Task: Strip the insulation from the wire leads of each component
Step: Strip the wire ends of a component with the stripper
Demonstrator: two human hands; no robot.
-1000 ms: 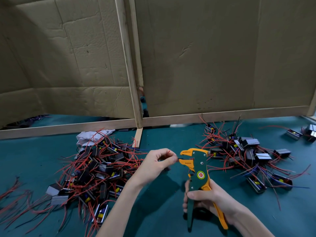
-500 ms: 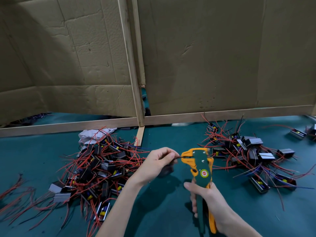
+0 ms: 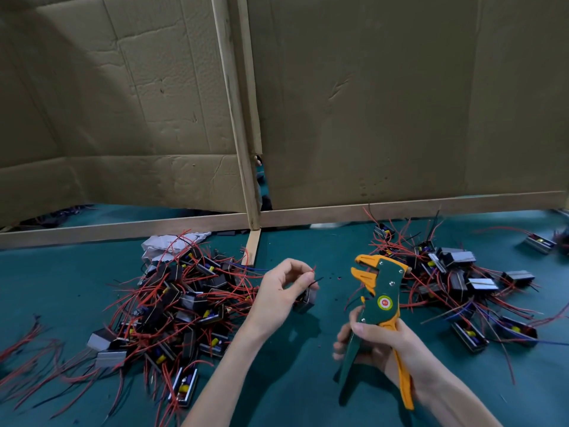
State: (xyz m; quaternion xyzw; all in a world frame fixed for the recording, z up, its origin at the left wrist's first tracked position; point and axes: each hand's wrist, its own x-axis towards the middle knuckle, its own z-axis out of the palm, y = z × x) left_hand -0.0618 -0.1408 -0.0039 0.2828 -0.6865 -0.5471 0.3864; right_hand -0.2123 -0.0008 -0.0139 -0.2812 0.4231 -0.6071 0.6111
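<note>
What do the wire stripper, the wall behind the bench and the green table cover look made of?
Wire stripper: matte green and orange body, probably moulded plastic; shiny rivets look metal. Wall: brown cardboard, creased and dented, on bare wooden strips. Table cover: dull teal, no glare, likely felt or rubber mat; unclear which.

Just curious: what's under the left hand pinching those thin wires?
A small dark component sits just under the left hand, over the green mat. The palm covers its near side and where the leads join.
</note>
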